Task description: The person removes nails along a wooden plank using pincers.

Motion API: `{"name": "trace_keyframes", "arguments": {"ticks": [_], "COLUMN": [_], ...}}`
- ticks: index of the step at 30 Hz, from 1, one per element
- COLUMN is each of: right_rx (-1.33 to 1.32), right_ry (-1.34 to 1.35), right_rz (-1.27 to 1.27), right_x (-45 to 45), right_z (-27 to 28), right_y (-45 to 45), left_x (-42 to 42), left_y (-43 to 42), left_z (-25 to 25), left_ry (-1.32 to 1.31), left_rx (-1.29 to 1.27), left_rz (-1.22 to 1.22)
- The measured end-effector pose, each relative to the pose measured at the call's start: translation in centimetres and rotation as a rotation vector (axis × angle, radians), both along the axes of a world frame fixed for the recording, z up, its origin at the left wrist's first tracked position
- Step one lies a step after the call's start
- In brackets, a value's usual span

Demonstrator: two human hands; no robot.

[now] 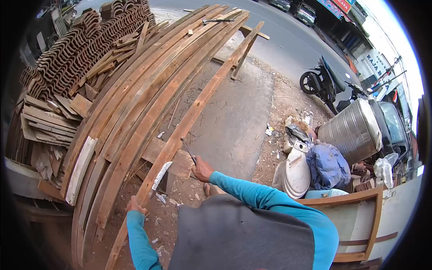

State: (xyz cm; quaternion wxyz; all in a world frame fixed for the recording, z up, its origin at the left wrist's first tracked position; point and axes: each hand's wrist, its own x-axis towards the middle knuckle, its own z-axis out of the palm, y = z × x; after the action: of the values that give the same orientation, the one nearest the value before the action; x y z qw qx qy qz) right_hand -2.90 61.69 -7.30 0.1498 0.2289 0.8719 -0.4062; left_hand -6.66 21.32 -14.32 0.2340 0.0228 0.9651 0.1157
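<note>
My left hand (136, 205) is closed around the near part of a long wooden beam (198, 105), which slants up and away from me. A patch of white material (162, 175) sticks to this beam just beyond that hand. My right hand (203, 169), right of the beam, is wrapped round a slim dark metal rod-like tool (189, 150). The tool's upper tip lies over the beam's edge; whether it touches the wood I cannot tell. Under the beam is a short wooden block (180, 164).
Several long beams (135, 94) lie side by side at left, with a hammer (218, 20) on their far end. Roof tiles (90, 45) are stacked beyond. At right are a motorcycle (326, 85), a metal tank (348, 128), a blue tarp bundle (327, 165) and a wooden frame (375, 216). Nails litter the concrete.
</note>
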Motion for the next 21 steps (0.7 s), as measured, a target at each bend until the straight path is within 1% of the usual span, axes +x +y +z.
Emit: {"name": "trace_keyframes", "arguments": {"ticks": [2, 3, 4, 6, 8, 10, 12, 13, 15, 16, 18, 19, 20, 21], "right_rx": [0.015, -0.003, -0.020, -0.017, -0.066, -0.200, -0.251, -0.260, -0.065, -0.061, -0.092, 0.047, -0.063, -0.123], "right_ry": [-0.129, -0.186, -0.329, -0.293, -0.231, 0.078, 0.012, 0.005, 0.071, 0.039, 0.006, -0.211, -0.259, -0.225], "right_rz": [0.799, 1.044, 1.128, 0.941, 0.833, 0.411, 0.180, 0.189, -0.216, -0.175, 0.415, 0.467, 0.458, 0.437], "right_x": [0.8, 1.7, 2.7, 4.5, 4.7, 3.7, 0.5, -0.1, -0.8, -0.5, 0.9, 1.2, 1.4, 1.5], "right_z": [-1.4, -0.7, -0.2, 4.7, 2.8, -0.4, 0.0, 0.1, 0.2, 0.3, -2.5, -4.3, -4.8, -3.0], "right_y": [0.6, 0.1, -1.1, -2.3, -1.6, -0.2, 1.1, 0.8, -0.5, -1.3, -1.8, -2.6, -1.8, -0.2], "left_x": [-0.3, -0.1, -0.3, -0.6, -0.7, -0.3, -0.7, -0.7, -0.5, -0.4, -0.8, -1.0, -1.2, -1.6], "left_y": [-0.6, -0.3, -0.4, -0.6, -0.2, -0.1, -0.5, -0.5, -0.7, -0.8, -0.1, 0.0, -0.5, -1.2], "left_z": [0.1, -0.2, -0.2, -0.2, -0.1, -0.2, 0.1, 0.1, 0.2, 0.5, 1.3, 1.0, 0.7, 0.5], "left_ry": [0.017, 0.024, 0.026, 0.017, 0.024, 0.020, 0.023, 0.017, 0.004, 0.013, -0.030, -0.021, -0.044, -0.068], "left_rx": [0.007, 0.011, 0.013, 0.008, -0.007, -0.032, 0.001, -0.007, 0.000, 0.001, -0.026, -0.021, -0.017, -0.017], "left_rz": [0.010, 0.005, 0.018, 0.027, 0.032, 0.031, 0.027, 0.037, 0.009, 0.023, 0.012, 0.023, 0.022, 0.025]}}
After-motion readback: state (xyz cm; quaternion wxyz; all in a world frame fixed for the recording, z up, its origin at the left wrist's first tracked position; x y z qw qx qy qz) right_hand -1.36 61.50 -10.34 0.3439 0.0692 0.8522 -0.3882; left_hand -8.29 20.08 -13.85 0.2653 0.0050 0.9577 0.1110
